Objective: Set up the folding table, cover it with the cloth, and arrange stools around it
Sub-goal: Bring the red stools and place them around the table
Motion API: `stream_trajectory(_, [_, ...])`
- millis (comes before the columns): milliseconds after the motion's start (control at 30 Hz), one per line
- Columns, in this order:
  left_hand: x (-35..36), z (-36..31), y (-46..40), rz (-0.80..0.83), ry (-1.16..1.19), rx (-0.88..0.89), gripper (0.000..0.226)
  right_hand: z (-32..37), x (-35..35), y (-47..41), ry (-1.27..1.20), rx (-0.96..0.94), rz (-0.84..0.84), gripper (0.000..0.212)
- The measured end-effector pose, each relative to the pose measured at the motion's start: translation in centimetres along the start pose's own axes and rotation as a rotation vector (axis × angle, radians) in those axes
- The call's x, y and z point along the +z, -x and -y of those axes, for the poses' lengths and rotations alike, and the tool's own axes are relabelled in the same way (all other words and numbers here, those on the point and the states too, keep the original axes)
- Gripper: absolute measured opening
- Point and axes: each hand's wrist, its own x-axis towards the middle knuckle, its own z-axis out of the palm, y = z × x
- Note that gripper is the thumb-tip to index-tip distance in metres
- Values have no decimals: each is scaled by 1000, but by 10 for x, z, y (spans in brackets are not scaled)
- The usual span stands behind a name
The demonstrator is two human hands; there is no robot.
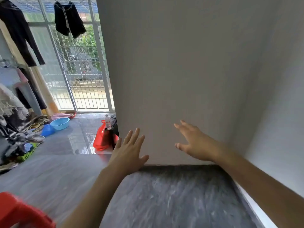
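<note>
Both my hands are stretched out in front of a plain grey-white wall (181, 71) that meets the floor just ahead. My left hand (130, 149) has straight, spread fingers and sits low by the wall's left corner; I cannot tell if it touches the wall. Further right and a little higher, my right hand (193, 142) is also spread and holds nothing. A red plastic stool (21, 211), blurred, shows at the bottom left corner. I see no folding table and no cloth.
A red bag (102, 140) with a bottle (107, 122) stands at the wall's corner. Blue basins (60, 123), shoes and a pile of clothes (13, 129) line the left side. Behind is a barred glass door (82, 71) with dark clothes hanging. A white wall (279, 112) closes the right.
</note>
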Motion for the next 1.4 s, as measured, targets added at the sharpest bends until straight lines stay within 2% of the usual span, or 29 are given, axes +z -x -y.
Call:
stream_trajectory(200, [5,-2,-56,12,-32,-79,78,-24,-8,-59,-27,-121,37,78])
stream_trajectory(500, [2,34,-134,-42,-55,-179,79,-25,-31,-161,42,-249,22,77])
stream_trajectory(633, [-4,65,-183,-56,-48,-201,79,-16,-38,-222,81,-284,19,77])
stream_trajectory(800, [-24,120,-247,-136,-52,-232,77,-2,-50,-308,21,-369,-116,67])
stream_trajectory(933, [-38,159,-292,-194,-28,-247,77,9,-54,-374,7,-407,-150,64])
stream_trajectory(1067, [-24,192,-327,-188,-14,-299,77,20,-38,-429,-19,-437,-177,60])
stream_trajectory(1400, [15,302,-331,-45,4,-535,78,103,41,-559,-89,-605,-7,60])
